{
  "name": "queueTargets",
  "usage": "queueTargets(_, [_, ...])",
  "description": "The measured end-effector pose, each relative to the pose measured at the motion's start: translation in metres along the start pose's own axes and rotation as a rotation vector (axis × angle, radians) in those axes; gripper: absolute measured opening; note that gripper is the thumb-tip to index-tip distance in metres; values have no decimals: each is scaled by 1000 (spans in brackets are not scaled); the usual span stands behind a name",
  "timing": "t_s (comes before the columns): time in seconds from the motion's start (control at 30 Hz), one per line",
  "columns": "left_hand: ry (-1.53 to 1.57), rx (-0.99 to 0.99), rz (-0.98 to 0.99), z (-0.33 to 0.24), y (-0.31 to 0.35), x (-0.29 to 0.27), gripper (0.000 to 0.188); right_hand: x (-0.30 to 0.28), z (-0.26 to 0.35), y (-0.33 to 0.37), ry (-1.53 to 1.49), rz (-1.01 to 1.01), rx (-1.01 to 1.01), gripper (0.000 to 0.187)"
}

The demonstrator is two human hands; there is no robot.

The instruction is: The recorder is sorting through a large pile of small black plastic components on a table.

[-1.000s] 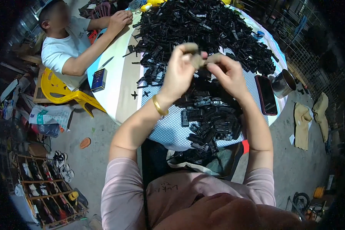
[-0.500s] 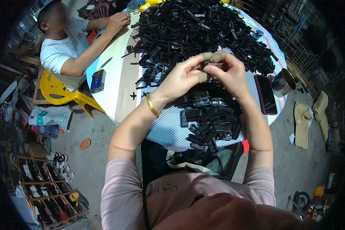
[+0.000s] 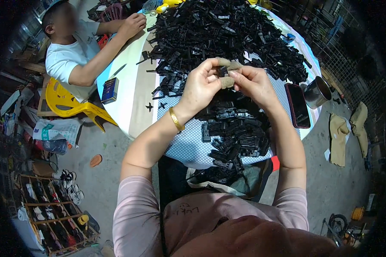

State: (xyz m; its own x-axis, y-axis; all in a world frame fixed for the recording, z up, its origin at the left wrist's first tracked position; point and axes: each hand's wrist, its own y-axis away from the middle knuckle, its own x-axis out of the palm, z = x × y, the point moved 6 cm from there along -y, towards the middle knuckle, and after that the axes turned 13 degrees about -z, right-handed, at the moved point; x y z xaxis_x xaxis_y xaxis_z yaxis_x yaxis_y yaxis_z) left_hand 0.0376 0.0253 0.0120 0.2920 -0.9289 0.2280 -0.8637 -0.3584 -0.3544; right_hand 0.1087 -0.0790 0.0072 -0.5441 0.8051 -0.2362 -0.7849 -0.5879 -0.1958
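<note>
Left hand (image 3: 200, 89), right hand (image 3: 259, 88) pinching small dark part (image 3: 225, 70), mostly hidden, upper centre of frame. Black-parts heap (image 3: 218, 36) beyond on bench (image 3: 135, 92); smaller pile (image 3: 238, 133) below.

small dark part (image 3: 224, 70) | held, mostly hidden | black clips (image 3: 240, 132) | piled, overlapping

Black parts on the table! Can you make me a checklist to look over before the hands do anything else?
1. Hands together: ok, the left hand and right hand meet at the fingertips.
2. Tan cover on the left thumb: ok, it's on.
3. Piece gripped properly: cannot tell, fingers hide what's between them.
4. Near pile close by: ok, just below the hands in the picture.
5. Phone away from the hands: ok, off to the right.
6. Every part in a pile: not ok, cross-shaped bits lie apart on the left.
</note>
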Motion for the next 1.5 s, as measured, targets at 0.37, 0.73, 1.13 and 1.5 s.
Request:
queueTargets(0.37, [-418,475,-81,-16,11,1,28,0,8,5,-94,33,-95,20])
queueTargets(0.73, [-545,216,477,-6,24,37,53,-118,-66,-56,1041,-296,9,30])
queueTargets(1.13, [106,-308,-13,29,-11,-14,41,-51,12,-20,708,-329,-651,30])
queueTargets(1.5, [288,-498,393,25,-7,-8,47,5,38,21,852,-125,-1121,34])
